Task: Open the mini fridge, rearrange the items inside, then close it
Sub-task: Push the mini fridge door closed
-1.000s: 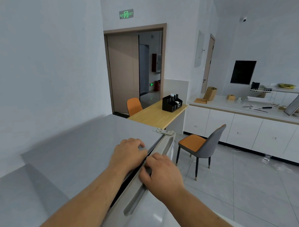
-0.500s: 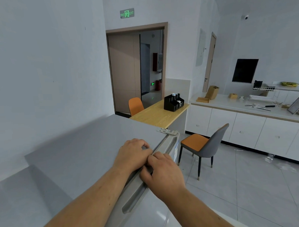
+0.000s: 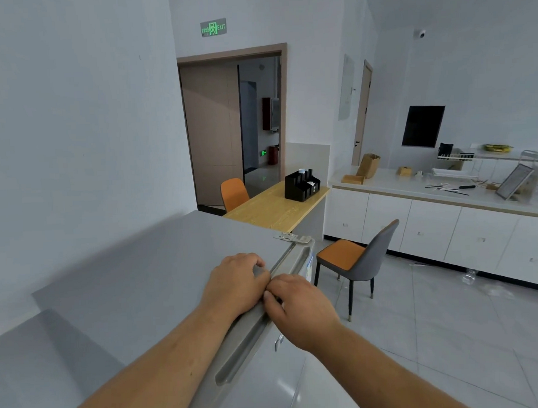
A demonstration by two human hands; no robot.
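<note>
Left hand and right hand press, fingers curled, on the mini fridge door's top edge, thumbs touching

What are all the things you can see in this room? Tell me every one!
mini fridge: one, grey, in front, door top under both hands
hinge: one, metal, fridge's far corner
table: one, light wood, behind fridge
organiser: one, black, on table
chairs: two, orange seats, one by doorway, one grey-backed by cabinets
cabinets: white, right wall
exit sign: one, green, above doorway
left hand: one, on fridge top edge
right hand: one, on door's top edge
</note>
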